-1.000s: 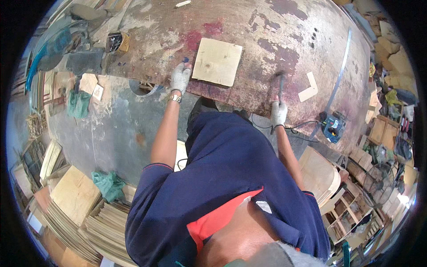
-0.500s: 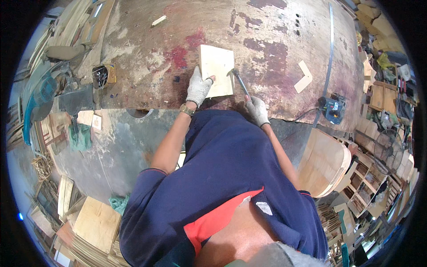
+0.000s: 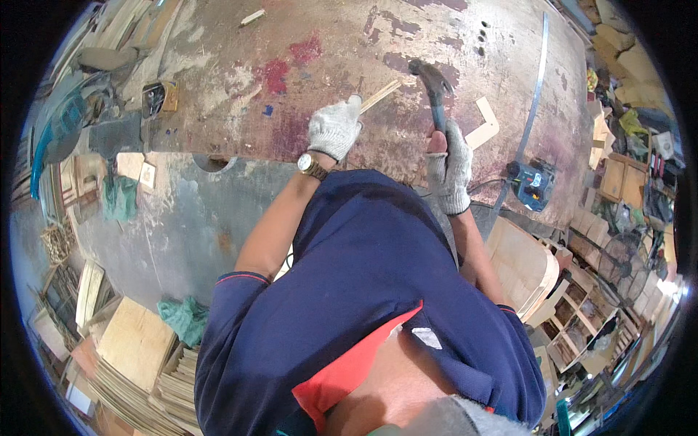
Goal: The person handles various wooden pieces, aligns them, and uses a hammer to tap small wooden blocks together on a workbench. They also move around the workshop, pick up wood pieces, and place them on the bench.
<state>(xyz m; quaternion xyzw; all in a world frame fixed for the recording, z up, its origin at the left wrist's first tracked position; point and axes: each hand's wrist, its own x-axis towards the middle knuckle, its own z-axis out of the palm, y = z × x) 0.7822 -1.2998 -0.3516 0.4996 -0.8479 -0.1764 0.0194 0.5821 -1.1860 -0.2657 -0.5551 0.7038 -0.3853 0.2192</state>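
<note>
My left hand [image 3: 334, 128], in a white knit glove with a watch at the wrist, is closed around a pale wooden board [image 3: 381, 95]. Seen almost edge-on, the board shows as a narrow strip beyond my fingers, and its lower part is hidden by the glove. My right hand [image 3: 452, 171], gloved with a bare thumb showing, grips the handle of a hammer [image 3: 437, 94]. The hammer is raised, its dark head to the right of the board and apart from it. Under both hands lies the worn, paint-stained workbench [image 3: 211, 87].
On the bench's right are an L-shaped wood piece [image 3: 484, 123], a long metal strip [image 3: 536, 94] and a blue corded power tool [image 3: 533, 184]. A small open box [image 3: 160, 98] sits left, a wood stick [image 3: 252, 18] far off. Stacked boards [image 3: 134, 338] stand lower left.
The board has turned from lying face-up to nearly edge-on in my left hand. The hammer has risen off the board and moved right with my right hand.
</note>
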